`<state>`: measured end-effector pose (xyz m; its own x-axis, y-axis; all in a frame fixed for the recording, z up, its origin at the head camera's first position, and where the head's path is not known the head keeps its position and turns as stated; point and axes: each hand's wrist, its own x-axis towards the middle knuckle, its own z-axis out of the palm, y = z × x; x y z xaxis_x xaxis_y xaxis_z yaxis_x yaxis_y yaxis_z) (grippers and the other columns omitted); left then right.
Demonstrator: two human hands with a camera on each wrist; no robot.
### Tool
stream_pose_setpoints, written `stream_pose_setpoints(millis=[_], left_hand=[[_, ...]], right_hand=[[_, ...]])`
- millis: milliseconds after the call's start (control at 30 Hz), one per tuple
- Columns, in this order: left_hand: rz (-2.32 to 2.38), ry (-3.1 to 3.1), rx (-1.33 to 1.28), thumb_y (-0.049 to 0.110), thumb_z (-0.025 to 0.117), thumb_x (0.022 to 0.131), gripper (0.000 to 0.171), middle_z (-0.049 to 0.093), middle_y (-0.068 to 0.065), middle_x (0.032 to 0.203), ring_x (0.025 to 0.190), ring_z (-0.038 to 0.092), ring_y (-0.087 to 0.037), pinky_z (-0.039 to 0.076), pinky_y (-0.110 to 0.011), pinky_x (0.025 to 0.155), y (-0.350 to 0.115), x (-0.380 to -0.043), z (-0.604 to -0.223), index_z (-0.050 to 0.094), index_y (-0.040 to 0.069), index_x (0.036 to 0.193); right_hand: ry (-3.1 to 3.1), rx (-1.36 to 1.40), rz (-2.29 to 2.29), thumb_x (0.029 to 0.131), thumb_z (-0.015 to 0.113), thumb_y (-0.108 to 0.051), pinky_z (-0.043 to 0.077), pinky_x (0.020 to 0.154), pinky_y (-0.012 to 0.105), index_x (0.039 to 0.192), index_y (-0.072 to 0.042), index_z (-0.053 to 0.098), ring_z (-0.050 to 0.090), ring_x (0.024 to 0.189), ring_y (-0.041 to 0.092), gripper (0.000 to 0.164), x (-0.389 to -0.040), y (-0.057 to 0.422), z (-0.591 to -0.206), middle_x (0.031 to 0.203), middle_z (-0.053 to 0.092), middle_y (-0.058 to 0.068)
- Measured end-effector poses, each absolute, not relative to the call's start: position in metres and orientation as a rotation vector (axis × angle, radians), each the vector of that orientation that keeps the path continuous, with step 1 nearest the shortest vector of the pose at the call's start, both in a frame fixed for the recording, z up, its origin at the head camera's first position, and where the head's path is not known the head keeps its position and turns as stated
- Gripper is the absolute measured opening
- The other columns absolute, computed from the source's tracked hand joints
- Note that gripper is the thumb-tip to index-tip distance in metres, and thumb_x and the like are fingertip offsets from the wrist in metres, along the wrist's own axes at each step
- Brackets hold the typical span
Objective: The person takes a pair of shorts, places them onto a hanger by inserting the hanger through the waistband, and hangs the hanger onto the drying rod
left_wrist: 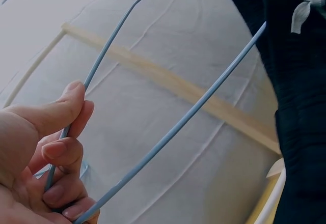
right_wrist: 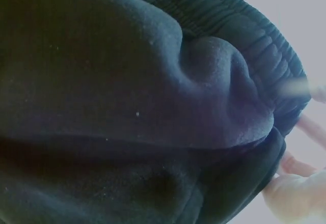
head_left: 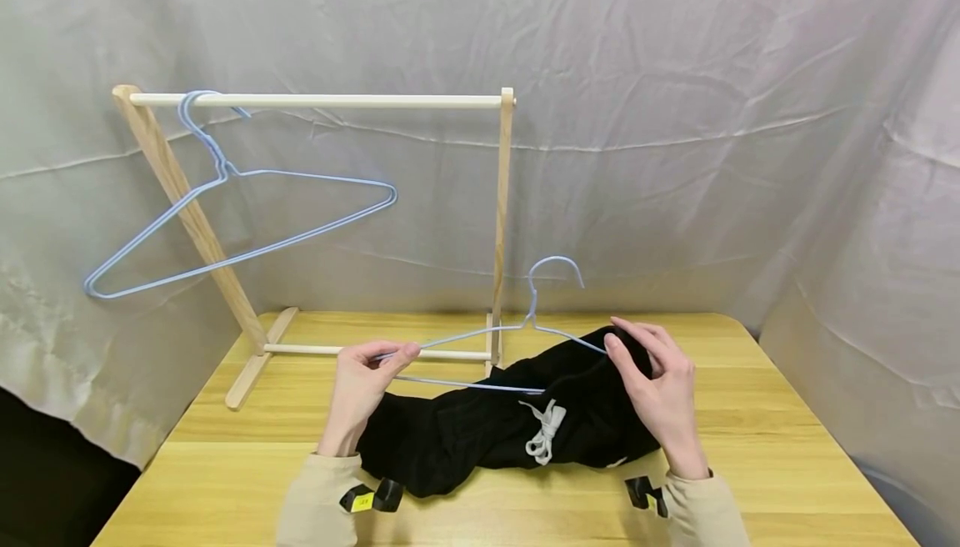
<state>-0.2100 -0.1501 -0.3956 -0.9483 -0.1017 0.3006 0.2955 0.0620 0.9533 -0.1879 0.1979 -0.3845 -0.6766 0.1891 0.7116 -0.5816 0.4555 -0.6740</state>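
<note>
A light blue wire hanger [head_left: 468, 385] is held by its left end in my left hand [head_left: 367, 384], thumb and curled fingers around the wire. Its right end runs inside the waistband of black drawstring pants [head_left: 465, 439], which hides that corner. My right hand [head_left: 663, 376] grips the waistband at its right side, thumb in front and fingers behind. A grey drawstring bow [head_left: 546, 430] shows at the front of the pants. In the right wrist view the gathered waistband [right_wrist: 254, 40] curves beside the fingertips [right_wrist: 295, 165].
Behind to the left stands a wooden rack [head_left: 502, 222] with a white top rail [head_left: 337, 102]. Light blue hangers [head_left: 247, 257] hang close together at the rail's left end. A wooden table [head_left: 780, 447] lies under everything, with grey curtain [head_left: 675, 113] around its back and sides.
</note>
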Motion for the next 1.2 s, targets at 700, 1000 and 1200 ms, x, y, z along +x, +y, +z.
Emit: stream_pose_setpoints(millis=[700,1000,1200], left_hand=[[-1.936,-2.035,-0.242,0.009,0.081,0.084,0.008,0.052,0.009,0.06,0.055,0.034,-0.002,0.027,-0.017,0.053,-0.116,-0.206,-0.404,0.079,0.002,0.086],[-1.882,-2.013,-0.278,0.012,0.081,0.084,0.007,0.041,0.005,0.061,0.056,0.034,-0.002,0.025,-0.017,0.054,-0.105,-0.204,-0.405,0.08,0.004,0.083],[-1.826,-1.999,-0.284,0.015,0.082,0.083,0.012,0.044,0.004,0.063,0.061,0.039,-0.004,0.03,-0.018,0.062,-0.098,-0.204,-0.409,0.08,0.004,0.083]], right_hand=[[-1.907,0.395,1.285,0.083,0.075,0.009,0.049,0.085,0.008,0.112,-0.002,0.076,0.063,0.1,-0.001,0.031,-0.188,0.192,-0.386,0.102,0.069,-0.009],[-1.926,0.494,1.175,0.08,0.076,0.01,0.047,0.088,0.007,0.111,-0.003,0.076,0.062,0.101,-0.005,0.034,-0.189,0.186,-0.387,0.099,0.072,0.013],[-1.96,0.59,1.074,0.078,0.078,0.01,0.045,0.089,0.009,0.106,-0.004,0.078,0.063,0.095,-0.006,0.031,-0.192,0.187,-0.391,0.091,0.074,0.01]])
